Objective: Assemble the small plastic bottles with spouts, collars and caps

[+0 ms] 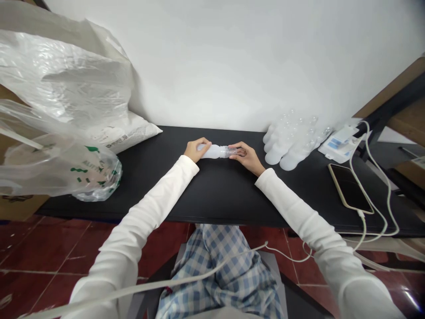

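A small frosted white plastic bottle (212, 151) with a clear cap lies sideways between my two hands, just above or on the black table (226, 195). My left hand (196, 149) grips the bottle's white body at its left end. On the other end, my right hand (247, 156) has its fingers closed around the clear cap (231, 152). Whether the cap is fully seated on the neck is too small to tell. To the right stands a cluster of several similar white bottles (288, 161) with clear tops.
Large white plastic sacks (83, 75) and a clear bag (96, 173) with green print crowd the left. At right lie a phone (351, 188) on a cable, a white packet (340, 144) and loose white cords (390, 190). A white wall (226, 66) rises behind.
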Tool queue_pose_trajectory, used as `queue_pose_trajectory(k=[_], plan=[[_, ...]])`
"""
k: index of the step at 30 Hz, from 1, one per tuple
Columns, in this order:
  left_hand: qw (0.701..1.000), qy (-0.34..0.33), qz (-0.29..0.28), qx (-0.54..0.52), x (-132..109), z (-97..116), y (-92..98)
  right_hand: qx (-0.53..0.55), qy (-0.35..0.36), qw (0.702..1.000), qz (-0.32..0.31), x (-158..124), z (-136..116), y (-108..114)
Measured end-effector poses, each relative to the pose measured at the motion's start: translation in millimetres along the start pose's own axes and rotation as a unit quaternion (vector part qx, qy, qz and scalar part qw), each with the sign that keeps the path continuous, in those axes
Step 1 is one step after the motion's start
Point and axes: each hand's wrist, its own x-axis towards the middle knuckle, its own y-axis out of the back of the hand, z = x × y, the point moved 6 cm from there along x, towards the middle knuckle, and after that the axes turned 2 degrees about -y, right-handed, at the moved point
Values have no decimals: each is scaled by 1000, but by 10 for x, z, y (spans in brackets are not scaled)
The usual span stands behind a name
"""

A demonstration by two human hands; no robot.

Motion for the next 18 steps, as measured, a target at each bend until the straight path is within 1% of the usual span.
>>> queue_pose_trajectory(k=[3,5,8,10,13,15,16,18], plan=[[998,45,37,-21,-6,-21,31,-2,-3,1000,7,-25,-28,-35],[995,72,52,-40,-11,-32,21,-21,1,1000,15,-39,-44,-42],[987,130,51,-82,-31,-60,-39,-71,3,997,30,-51,-78,-41],[986,139,36,-90,-45,-37,-90,-117,11,992,37,-56,-123,-45],[992,102,21,-71,-59,67,-139,-171,24,984,45,-60,-203,-62],[995,70,30,-57,-73,154,-140,-180,21,981,62,-64,-236,-61],[997,48,38,-48,-81,206,-133,-180,12,981,72,-64,-235,-58],[998,-16,53,-18,-104,331,-115,-168,-24,982,80,-60,-195,-60]])
